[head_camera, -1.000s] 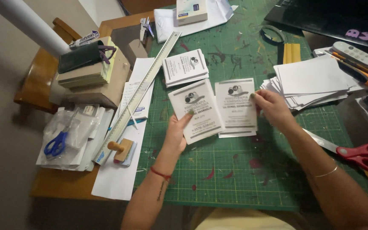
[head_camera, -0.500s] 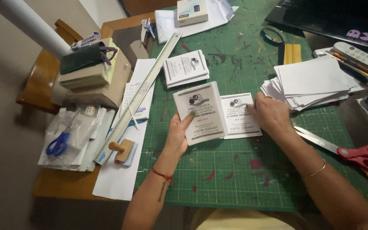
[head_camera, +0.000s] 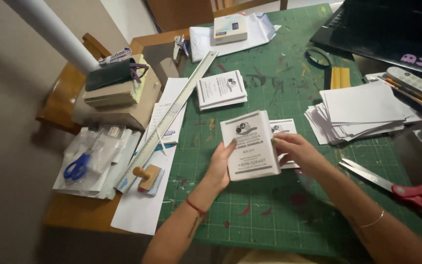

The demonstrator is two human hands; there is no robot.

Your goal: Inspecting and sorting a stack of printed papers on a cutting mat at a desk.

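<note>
A small stack of white printed cards (head_camera: 250,145) is lifted upright over the green cutting mat (head_camera: 279,215). My left hand (head_camera: 221,164) grips its left edge and my right hand (head_camera: 296,152) grips its right edge. One more printed card (head_camera: 283,128) lies flat on the mat just behind the held stack, partly hidden by it. A finished pile of the same cards (head_camera: 221,89) rests farther back on the mat.
A fanned pile of blank white sheets (head_camera: 360,111) lies at the right. Red-handled scissors (head_camera: 406,188) sit near my right forearm. A long metal ruler (head_camera: 169,120), a wooden stamp (head_camera: 146,176), blue scissors in a bag (head_camera: 78,167) and stacked boxes (head_camera: 116,95) fill the left.
The cards that lay side by side on the mat have been gathered and raised between both hands into one upright stack. The camera has shifted slightly.
</note>
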